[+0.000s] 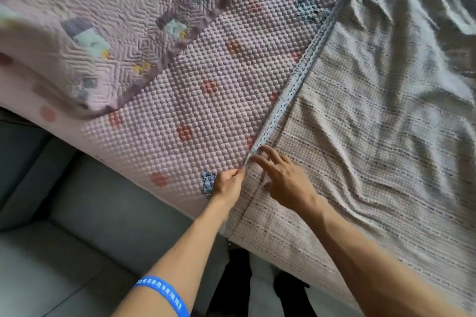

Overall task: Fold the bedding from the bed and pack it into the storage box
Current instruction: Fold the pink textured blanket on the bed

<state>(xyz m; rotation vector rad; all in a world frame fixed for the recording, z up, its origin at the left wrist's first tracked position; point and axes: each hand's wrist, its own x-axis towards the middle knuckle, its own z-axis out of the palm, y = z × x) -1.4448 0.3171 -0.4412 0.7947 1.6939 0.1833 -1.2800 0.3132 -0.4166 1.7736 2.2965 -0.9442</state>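
Observation:
A striped, checked blanket (373, 141) lies rumpled over the right half of the bed, its blue-trimmed edge (296, 85) running diagonally up the middle. My left hand (228, 184) pinches that edge near the bed's front side. My right hand (283, 177) rests with spread fingers flat on the blanket just beside the edge. Under the blanket lies a pink bubble-textured bed cover (206, 72) with red dots. A quilted pink pillow or quilt (98, 28) with printed figures sits at the upper left.
Grey floor tiles (77, 226) lie to the left below the bed's side. My dark-clad legs and feet (239, 278) stand close to the bed. A blue wristband (164, 293) is on my left forearm. No storage box is in view.

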